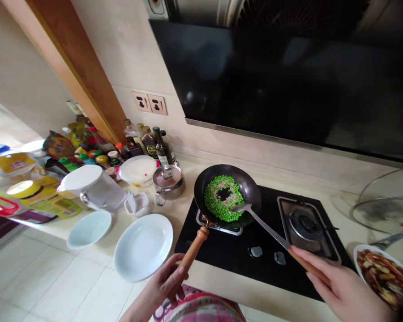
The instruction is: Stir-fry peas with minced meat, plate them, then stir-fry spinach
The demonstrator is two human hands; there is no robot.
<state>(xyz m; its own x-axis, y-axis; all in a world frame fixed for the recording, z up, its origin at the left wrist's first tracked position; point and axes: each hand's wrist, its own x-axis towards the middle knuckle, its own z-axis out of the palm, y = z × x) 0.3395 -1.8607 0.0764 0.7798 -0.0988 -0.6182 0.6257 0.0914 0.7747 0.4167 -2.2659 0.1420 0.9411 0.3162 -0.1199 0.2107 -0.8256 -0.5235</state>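
A black wok point(251, 188) sits on the left burner of the gas hob point(242, 250), holding a ring of green peas point(213, 201) with bits of meat. My left hand point(166, 281) is closed round the end of the wok's wooden handle point(195, 246). My right hand point(336, 279) grips the handle of a metal spatula point(262, 221), whose blade rests in the peas at the wok's right side.
Two white plates point(143, 246) point(89, 229) lie on the counter left of the hob. Behind them stand a white jug point(94, 185), a small lidded pot point(168, 181), a lidded bowl point(137, 170) and several bottles. A dish of cooked food point(384, 273) and a glass lid point(386, 210) sit at right.
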